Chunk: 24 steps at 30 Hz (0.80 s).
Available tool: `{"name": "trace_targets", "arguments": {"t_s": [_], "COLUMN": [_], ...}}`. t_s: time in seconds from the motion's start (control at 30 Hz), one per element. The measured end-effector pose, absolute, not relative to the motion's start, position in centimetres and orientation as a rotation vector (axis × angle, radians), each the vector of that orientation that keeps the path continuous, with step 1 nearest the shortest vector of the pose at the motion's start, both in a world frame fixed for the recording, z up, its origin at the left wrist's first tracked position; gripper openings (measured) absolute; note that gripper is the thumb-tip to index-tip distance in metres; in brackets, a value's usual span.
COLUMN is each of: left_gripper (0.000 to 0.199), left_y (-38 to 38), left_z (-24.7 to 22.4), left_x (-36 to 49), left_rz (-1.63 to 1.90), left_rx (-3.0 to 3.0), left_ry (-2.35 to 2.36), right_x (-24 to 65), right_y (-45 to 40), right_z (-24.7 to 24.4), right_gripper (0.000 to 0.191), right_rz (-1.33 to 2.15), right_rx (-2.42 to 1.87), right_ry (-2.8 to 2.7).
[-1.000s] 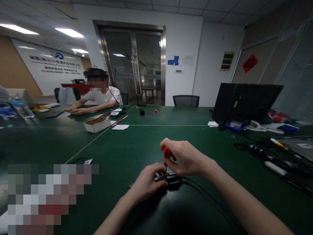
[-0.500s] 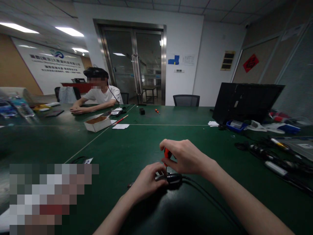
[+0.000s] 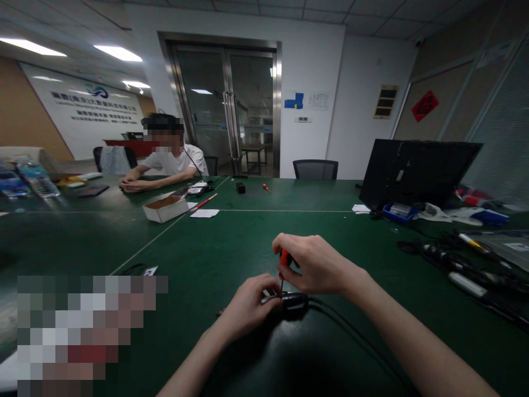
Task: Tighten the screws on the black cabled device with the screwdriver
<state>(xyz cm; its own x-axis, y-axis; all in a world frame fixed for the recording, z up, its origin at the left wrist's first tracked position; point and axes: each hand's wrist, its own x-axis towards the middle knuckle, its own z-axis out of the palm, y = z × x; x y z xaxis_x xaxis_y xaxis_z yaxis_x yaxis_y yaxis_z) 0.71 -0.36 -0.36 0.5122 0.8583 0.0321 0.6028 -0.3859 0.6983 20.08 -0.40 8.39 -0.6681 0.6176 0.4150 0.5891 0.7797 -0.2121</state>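
Observation:
My right hand [image 3: 316, 264] is closed round the orange-and-black handle of a screwdriver [image 3: 284, 258]. The screwdriver stands nearly upright, its thin shaft pointing down at a black device [image 3: 295, 306] with a cable [image 3: 351, 325] trailing off to the right. Where the tip meets the device is too small to make out. My left hand [image 3: 254, 303] grips the device from the left, thumb and fingers closed on it, and covers much of it.
A white open box [image 3: 165, 209] and papers [image 3: 204, 213] lie farther back on the green table [image 3: 231, 237]. Another small screwdriver [image 3: 266, 188] rests near a black cube [image 3: 240, 188]. Right are a monitor [image 3: 417, 173] and cables [image 3: 438, 256]. A person [image 3: 173, 157] sits at far left.
My right hand and the screwdriver have shifted very slightly to the right. My left hand still grips the black device in the same place.

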Motion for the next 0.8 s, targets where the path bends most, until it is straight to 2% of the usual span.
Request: {"name": "trace_targets", "arguments": {"t_s": [0.43,0.63,0.8], "left_gripper": [0.012,0.017,0.010], "left_y": [-0.27,-0.32,-0.56], "left_z": [-0.63,-0.43,-0.14], "left_x": [0.82,0.69,0.76], "left_rz": [0.503,0.515,0.490], "left_rx": [2.118,2.140,2.136], "left_ry": [1.266,1.167,1.248], "right_x": [20.00,20.18,19.89], "right_y": [-0.35,-0.55,-0.41], "right_z": [8.23,8.46,8.21], "right_gripper": [0.028,0.026,0.023], "right_rz": [0.028,0.063,-0.033], "right_rx": [-0.957,-0.943,-0.952], "right_ry": [-2.504,-2.519,-2.533]}}
